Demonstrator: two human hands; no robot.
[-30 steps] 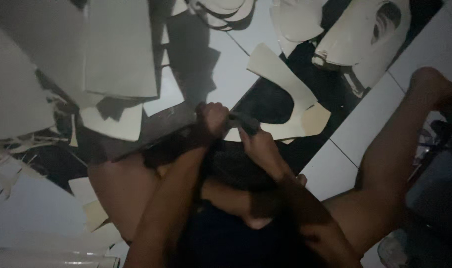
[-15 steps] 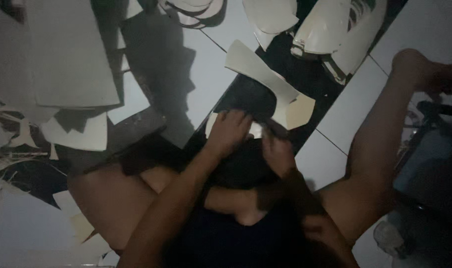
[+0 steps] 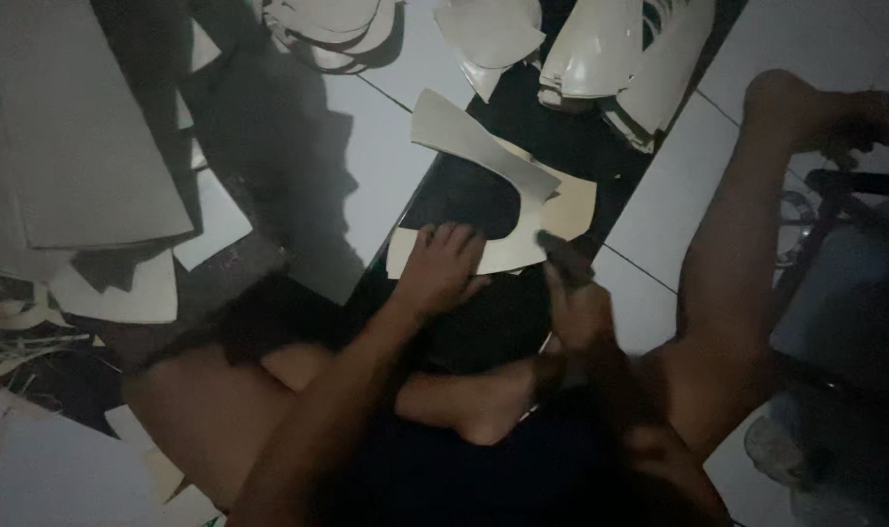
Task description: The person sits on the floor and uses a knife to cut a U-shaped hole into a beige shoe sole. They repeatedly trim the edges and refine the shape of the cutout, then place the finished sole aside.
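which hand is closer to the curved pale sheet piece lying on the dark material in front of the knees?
Left. The left hand lies flat on the curved pale sheet piece, pressing its near edge. The right hand grips a dark tool just off the piece's right end; whether its tip touches is unclear.

This looks like a small home workshop on the floor. The floor has white tiles (image 3: 386, 166). Big pale sheets (image 3: 83, 146) and cut shapes (image 3: 600, 49) lie all around. Thin scraps (image 3: 15, 332) sit in a heap.
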